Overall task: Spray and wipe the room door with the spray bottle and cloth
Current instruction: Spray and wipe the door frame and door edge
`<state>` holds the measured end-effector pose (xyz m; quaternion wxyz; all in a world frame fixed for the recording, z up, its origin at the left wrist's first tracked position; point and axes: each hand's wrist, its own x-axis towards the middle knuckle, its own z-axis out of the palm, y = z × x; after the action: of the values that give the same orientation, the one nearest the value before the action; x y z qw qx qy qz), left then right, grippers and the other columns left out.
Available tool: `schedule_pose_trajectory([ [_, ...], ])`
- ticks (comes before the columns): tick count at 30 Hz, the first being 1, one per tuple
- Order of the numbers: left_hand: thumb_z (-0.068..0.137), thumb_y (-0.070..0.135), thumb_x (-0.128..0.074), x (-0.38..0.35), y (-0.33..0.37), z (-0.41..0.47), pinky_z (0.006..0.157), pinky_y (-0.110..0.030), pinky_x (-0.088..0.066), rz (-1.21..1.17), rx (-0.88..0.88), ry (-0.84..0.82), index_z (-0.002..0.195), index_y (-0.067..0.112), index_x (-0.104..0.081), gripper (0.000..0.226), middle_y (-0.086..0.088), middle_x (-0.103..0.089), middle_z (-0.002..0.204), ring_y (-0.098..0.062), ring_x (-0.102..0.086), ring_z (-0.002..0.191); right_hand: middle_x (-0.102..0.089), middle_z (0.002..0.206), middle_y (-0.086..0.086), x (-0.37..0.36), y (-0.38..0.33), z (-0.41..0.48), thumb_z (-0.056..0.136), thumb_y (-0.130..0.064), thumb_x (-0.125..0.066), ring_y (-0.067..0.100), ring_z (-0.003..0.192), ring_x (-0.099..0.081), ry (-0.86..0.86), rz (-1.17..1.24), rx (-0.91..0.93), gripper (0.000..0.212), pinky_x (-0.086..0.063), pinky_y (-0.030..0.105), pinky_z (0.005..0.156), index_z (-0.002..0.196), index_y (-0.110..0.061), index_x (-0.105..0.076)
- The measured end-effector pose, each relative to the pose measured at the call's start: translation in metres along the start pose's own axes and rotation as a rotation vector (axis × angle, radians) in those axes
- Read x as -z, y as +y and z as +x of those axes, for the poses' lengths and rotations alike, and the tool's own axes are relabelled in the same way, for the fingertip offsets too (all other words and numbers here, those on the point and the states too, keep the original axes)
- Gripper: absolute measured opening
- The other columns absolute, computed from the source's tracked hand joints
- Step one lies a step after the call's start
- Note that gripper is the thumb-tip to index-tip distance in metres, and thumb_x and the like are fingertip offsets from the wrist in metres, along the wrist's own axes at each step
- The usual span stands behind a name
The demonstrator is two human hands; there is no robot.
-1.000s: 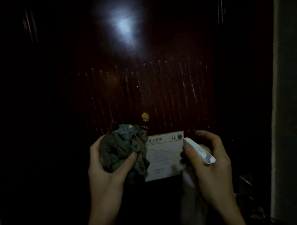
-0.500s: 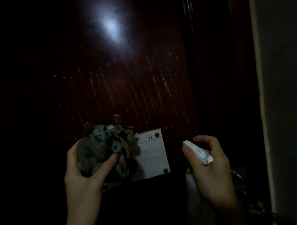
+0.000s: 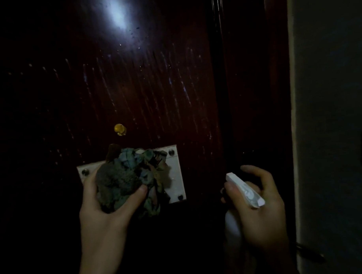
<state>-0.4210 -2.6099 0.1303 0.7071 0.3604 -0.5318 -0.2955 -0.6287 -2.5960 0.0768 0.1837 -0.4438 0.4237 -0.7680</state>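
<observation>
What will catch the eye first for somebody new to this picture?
The bright glare high on the dark door, with drip streaks below it. Lower, the left hand grips a crumpled cloth before a white plate, and the right hand holds a white spray bottle.

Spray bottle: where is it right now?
In the head view the spray bottle sits low on the right, gripped by the right hand, right of the white plate on the door and the cloth held in the left hand.
</observation>
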Motion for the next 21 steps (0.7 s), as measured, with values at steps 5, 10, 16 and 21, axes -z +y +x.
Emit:
schedule_pose_trajectory([
  [5, 0.056, 0.031, -0.077, -0.005, -0.009, 0.002, 0.079, -0.031, -0.055, -0.030, 0.037, -0.051, 0.109, 0.048, -0.057, 0.059, 0.012, -0.069, 0.110, -0.005, -0.068, 0.097, -0.071, 0.069, -0.006, 0.007, 0.007, -0.007, 0.083, -0.026, -0.072, 0.016, 0.054, -0.065, 0.077, -0.146, 0.009, 0.025, -0.053, 0.036, 0.057, 0.099, -0.033, -0.055],
  [10, 0.056, 0.031, -0.074, -0.013, -0.009, 0.006, 0.074, -0.023, -0.051, -0.053, 0.041, -0.089, 0.112, 0.043, -0.055, 0.060, 0.015, -0.067, 0.106, 0.002, -0.067, 0.090, -0.072, 0.082, -0.008, 0.015, 0.004, -0.007, 0.084, -0.018, -0.071, 0.013, 0.069, -0.070, 0.089, -0.154, -0.003, 0.035, -0.058, 0.034, 0.063, 0.112, -0.030, -0.055],
  [16, 0.058, 0.031, -0.074, -0.020, -0.008, -0.001, 0.069, -0.020, -0.050, -0.065, 0.063, -0.114, 0.117, 0.043, -0.054, 0.064, 0.013, -0.066, 0.109, 0.003, -0.067, 0.090, -0.070, 0.081, -0.013, 0.024, 0.004, -0.011, 0.084, -0.019, -0.072, 0.012, 0.067, -0.069, 0.134, -0.185, 0.011, 0.021, -0.058, 0.038, 0.058, 0.099, -0.024, -0.057],
  [21, 0.060, 0.029, -0.076, -0.017, -0.011, -0.009, 0.081, -0.032, -0.053, -0.074, 0.086, -0.105, 0.107, 0.051, -0.054, 0.057, 0.011, -0.066, 0.113, -0.008, -0.066, 0.101, -0.068, 0.082, -0.029, 0.028, 0.002, -0.016, 0.085, -0.016, -0.070, 0.003, 0.078, -0.069, 0.094, -0.187, -0.026, 0.033, -0.059, 0.036, 0.068, 0.112, -0.027, -0.055],
])
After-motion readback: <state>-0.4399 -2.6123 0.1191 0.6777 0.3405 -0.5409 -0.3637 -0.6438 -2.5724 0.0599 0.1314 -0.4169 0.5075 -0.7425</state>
